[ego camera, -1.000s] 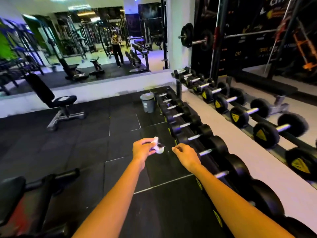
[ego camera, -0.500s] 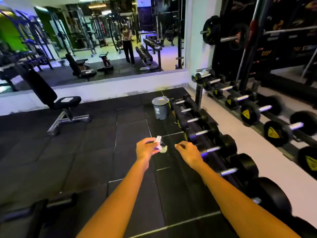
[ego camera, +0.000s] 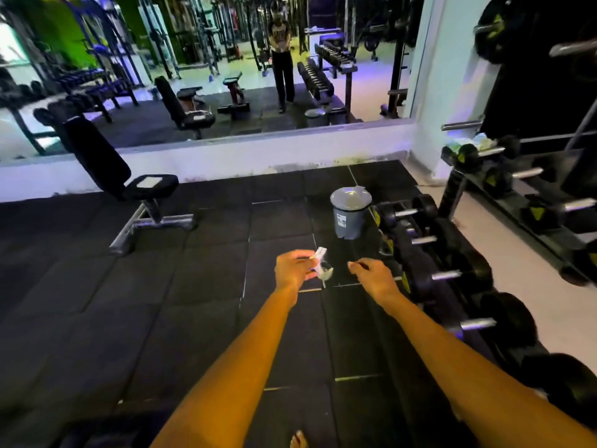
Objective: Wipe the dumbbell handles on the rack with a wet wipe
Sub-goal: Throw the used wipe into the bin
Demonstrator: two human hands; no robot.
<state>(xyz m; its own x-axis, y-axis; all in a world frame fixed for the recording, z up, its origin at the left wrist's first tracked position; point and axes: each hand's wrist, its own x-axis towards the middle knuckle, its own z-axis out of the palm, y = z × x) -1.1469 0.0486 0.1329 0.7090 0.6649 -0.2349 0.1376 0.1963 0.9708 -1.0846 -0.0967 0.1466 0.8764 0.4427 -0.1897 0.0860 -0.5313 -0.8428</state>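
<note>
Wet wipe point(ego camera: 320, 267), pinched crumpled in the left hand point(ego camera: 292, 270) near the front of the rack point(ego camera: 450, 195), wants opening flat before wrapping each dumbbell handle point(ego camera: 445, 275); right hand point(ego camera: 373, 278) curled, whether holding anything I cannot tell.

Stretches both bare arms forward. Pinches the wet wipe point(ego camera: 320, 266) in the left hand point(ego camera: 292, 273), fingers curled round it. Holds the right hand point(ego camera: 374, 280) just right of the wet wipe, apart from it, fingers curled, knuckles up.
</note>
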